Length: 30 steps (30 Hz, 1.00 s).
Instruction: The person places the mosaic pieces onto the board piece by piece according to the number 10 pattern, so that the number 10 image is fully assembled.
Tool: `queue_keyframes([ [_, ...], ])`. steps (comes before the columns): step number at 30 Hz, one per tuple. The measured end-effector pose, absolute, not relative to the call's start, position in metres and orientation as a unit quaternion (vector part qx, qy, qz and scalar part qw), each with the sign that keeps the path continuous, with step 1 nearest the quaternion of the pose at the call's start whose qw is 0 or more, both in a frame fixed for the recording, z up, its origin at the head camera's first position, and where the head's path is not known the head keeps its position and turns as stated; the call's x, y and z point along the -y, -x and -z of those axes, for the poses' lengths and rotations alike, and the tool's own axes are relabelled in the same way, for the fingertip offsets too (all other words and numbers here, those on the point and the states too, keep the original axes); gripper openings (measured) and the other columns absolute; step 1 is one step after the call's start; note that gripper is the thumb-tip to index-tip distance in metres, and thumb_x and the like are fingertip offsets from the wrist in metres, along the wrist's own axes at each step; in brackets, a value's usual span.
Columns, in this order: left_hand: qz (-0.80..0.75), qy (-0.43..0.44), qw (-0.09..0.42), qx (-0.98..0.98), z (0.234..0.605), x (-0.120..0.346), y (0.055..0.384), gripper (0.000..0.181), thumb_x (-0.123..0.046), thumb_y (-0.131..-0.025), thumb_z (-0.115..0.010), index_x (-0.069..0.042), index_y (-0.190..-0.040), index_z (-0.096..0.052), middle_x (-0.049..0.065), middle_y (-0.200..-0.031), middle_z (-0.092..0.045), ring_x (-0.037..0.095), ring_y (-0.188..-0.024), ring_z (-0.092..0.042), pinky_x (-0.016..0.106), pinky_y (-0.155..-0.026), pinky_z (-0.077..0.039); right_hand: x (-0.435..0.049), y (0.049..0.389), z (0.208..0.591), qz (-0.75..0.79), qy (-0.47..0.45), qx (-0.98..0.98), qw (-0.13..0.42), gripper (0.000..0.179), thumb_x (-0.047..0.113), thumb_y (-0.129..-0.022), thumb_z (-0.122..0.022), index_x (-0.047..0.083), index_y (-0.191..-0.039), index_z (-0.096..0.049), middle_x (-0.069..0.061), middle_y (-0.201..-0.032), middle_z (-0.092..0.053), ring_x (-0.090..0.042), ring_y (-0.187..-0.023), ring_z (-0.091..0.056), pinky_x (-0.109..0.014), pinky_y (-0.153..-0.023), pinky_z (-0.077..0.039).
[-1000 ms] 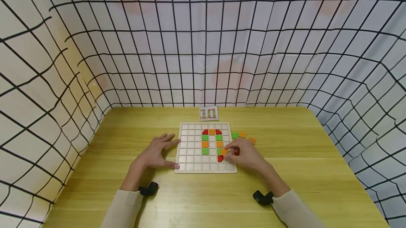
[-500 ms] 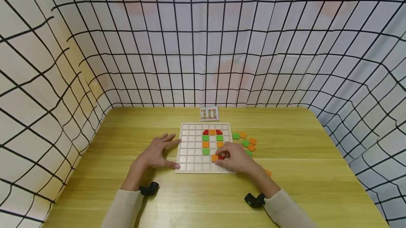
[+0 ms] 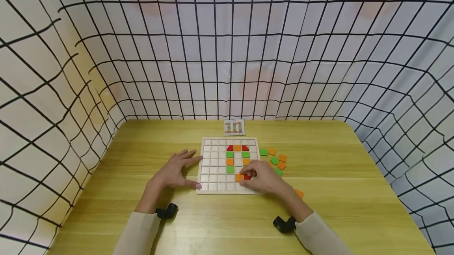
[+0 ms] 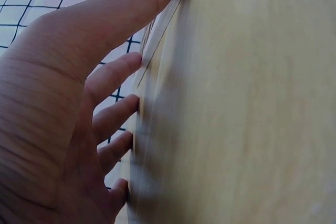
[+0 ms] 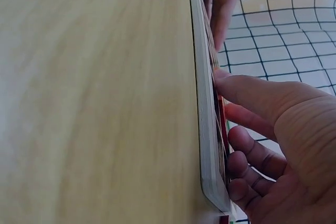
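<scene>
A pale gridded board (image 3: 214, 177) lies on the table with red, orange and green tiles in its cells, several of them forming an arch. My right hand (image 3: 264, 177) is over the board's lower right part. Its thumb and index finger pinch an orange square tile (image 3: 239, 177) in the bottom row of the pattern, just left of a red rounded tile (image 3: 247, 177). That hand covers part of the right column. My left hand (image 3: 174, 171) spreads its fingers at the board's left edge, thumb and index finger touching the rim. In the left wrist view the thumb (image 4: 115, 3) lies along that edge.
Loose green tiles (image 3: 263, 152) and orange tiles (image 3: 282, 158) lie right of the board. One orange tile (image 3: 299, 193) sits by the right wrist. A small pattern card (image 3: 234, 127) lies behind the board. Black-gridded white walls (image 3: 227, 50) enclose the wooden table (image 3: 149, 136).
My right hand has moved left and slightly down with the orange tile, from over the right column to the cell left of the red tile. My left hand has stayed in place.
</scene>
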<state>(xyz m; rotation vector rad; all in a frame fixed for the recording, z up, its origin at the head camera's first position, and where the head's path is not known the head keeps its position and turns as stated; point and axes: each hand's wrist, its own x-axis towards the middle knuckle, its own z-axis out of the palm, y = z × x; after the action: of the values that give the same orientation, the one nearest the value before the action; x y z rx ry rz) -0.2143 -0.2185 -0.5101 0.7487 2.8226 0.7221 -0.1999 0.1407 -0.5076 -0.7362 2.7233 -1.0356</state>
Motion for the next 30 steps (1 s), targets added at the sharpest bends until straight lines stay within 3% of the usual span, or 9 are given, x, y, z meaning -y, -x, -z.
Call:
queue_keyframes([
  [8,-0.245,-0.248,0.065,-0.935,0.510,0.218,0.215,0.099,-0.066,-0.070,-0.085,-0.026,-0.154,-0.051,0.014,-0.167,-0.034,0.046,-0.156,-0.022,0.074,-0.123,-0.012,-0.161,0.206,0.500,0.386,0.216,-0.893,0.084,0.031,0.026,-0.086,-0.085,0.011,-0.111,-0.077,-0.002,-0.085,-0.059,-0.017,-0.079,-0.050,-0.023,-0.066,-0.043],
  [13,-0.246,-0.246,0.064,-0.935,0.511,0.217,0.215,0.099,-0.066,-0.070,-0.085,-0.026,-0.153,-0.051,0.014,-0.167,-0.034,0.046,-0.156,-0.022,0.074,-0.123,-0.011,-0.184,0.207,0.491,0.374,0.197,-0.904,0.064,0.035,0.030,-0.086,-0.085,0.010,-0.113,-0.076,-0.005,-0.085,-0.058,-0.019,-0.080,-0.050,-0.024,-0.065,-0.041],
  [17,-0.240,-0.249,0.065,-0.936,0.513,0.216,0.216,0.099,-0.067,-0.070,-0.085,-0.027,-0.154,-0.051,0.013,-0.168,-0.034,0.045,-0.157,-0.022,0.073,-0.123,-0.012,-0.197,0.206,0.491,0.351,0.189,-0.916,0.039,0.034,0.030,-0.085,-0.086,0.011,-0.112,-0.077,-0.003,-0.084,-0.060,-0.017,-0.080,-0.050,-0.025,-0.067,-0.041],
  [30,-0.234,-0.250,0.067,-0.937,0.511,0.218,0.215,0.100,-0.067,-0.070,-0.085,-0.027,-0.155,-0.049,0.013,-0.168,-0.032,0.045,-0.157,-0.021,0.073,-0.123,-0.012,-0.223,0.201,0.503,0.340,0.181,-0.921,0.055,0.022,0.027,-0.087,-0.084,0.013,-0.104,-0.079,0.002,-0.085,-0.060,-0.014,-0.078,-0.051,-0.022,-0.067,-0.043],
])
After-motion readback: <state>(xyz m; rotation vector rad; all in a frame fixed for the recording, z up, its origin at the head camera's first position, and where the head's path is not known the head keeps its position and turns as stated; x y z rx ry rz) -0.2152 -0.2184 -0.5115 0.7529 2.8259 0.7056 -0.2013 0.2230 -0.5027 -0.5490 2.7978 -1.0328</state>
